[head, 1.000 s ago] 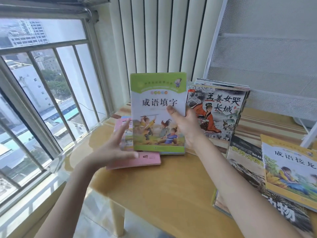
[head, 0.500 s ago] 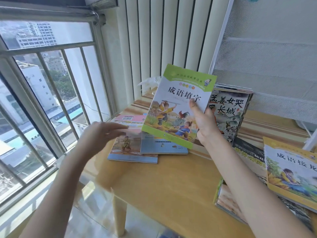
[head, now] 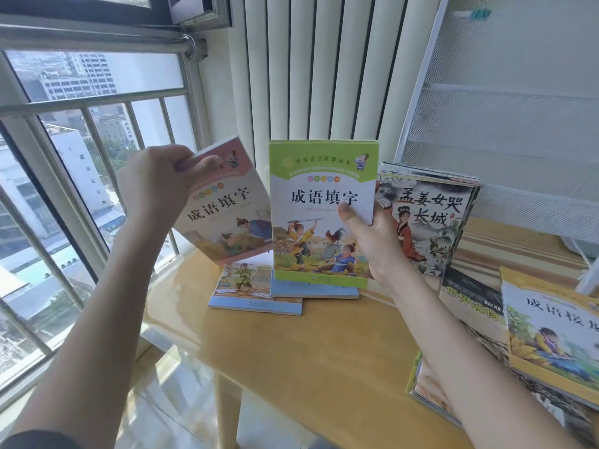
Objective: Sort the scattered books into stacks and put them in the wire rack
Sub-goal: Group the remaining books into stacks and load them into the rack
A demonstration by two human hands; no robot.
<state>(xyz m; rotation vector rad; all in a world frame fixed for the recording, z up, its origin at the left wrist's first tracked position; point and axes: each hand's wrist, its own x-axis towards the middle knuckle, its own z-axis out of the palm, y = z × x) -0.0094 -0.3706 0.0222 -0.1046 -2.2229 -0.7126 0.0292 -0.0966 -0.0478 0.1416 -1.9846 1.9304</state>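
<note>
My right hand (head: 372,241) grips a green-topped book (head: 321,196) upright above the wooden table (head: 308,358). My left hand (head: 155,186) holds a pink-topped book (head: 227,215) by its upper corner, tilted, just left of the green one. Two blue-edged books (head: 252,290) lie flat on the table beneath them. A stack topped by a dark illustrated book (head: 431,222) leans behind my right hand. The white wire rack (head: 505,124) stands at the back right.
A dark book (head: 470,303) and a yellow-topped book (head: 551,338) lie on more books at the table's right edge. A barred window (head: 81,189) is at the left. Vertical blinds (head: 317,66) hang behind the table.
My left hand has picked the pink-topped book off the table and raised it. My right hand has turned the green-topped book upright, closer to the camera.
</note>
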